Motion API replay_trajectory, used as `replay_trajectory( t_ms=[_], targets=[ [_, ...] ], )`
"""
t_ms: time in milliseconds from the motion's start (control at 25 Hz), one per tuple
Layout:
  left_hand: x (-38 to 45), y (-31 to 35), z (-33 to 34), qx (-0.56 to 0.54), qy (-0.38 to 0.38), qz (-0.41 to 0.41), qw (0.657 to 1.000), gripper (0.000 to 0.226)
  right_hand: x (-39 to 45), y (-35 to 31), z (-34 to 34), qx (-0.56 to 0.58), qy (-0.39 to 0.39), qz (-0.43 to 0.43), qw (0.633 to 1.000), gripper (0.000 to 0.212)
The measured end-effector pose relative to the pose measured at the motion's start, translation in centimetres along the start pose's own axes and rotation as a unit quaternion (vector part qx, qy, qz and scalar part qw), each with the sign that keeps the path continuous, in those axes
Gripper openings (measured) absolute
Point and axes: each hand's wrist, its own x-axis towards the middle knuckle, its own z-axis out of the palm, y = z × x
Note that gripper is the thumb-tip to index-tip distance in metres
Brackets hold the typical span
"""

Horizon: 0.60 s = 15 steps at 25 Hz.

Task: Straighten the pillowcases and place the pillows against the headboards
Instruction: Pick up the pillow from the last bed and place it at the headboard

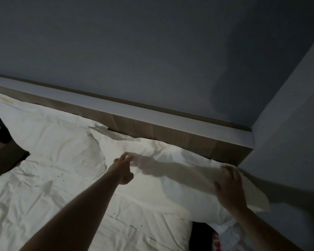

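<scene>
Two white pillows lie along a wood headboard (152,129) in dim light. The left pillow (49,131) rests flat by the headboard. The right pillow (170,185) lies beside it, its case wrinkled. My left hand (122,169) reaches over the right pillow's near left part, fingers spread, pinching nothing that I can see. My right hand (228,187) grips the loose flap of the pillowcase (256,198) at the pillow's right end, by the wall.
A rumpled white sheet (34,205) covers the bed. A grey wall corner (279,142) closes in on the right. A dark bedside surface (0,145) sits at the left. A dark gap with a red-and-white item (217,241) shows at the bottom right.
</scene>
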Motion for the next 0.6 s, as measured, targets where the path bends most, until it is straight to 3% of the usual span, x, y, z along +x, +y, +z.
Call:
replay_trajectory(
  t_ms=[120,240,360,600],
  targets=[
    [-3.1,0.0,0.7,-0.01,-0.013,-0.003,1.0,0.08,-1.5,-0.8,1.2,0.004,-0.026,-0.036,0.999,0.06],
    [-7.2,-0.5,1.8,-0.026,-0.012,-0.007,1.0,0.076,-2.4,-1.9,1.5,0.054,-0.136,0.006,0.989,0.063],
    [-11.3,-1.8,3.1,-0.027,-0.033,-0.021,0.999,0.072,-3.3,-3.2,1.7,0.021,-0.178,0.007,0.984,0.075],
    [-14.9,-2.2,6.2,-0.058,-0.041,-0.035,0.997,0.067,-4.0,-2.3,1.6,-0.044,-0.063,0.05,0.996,0.069]
  ],
)
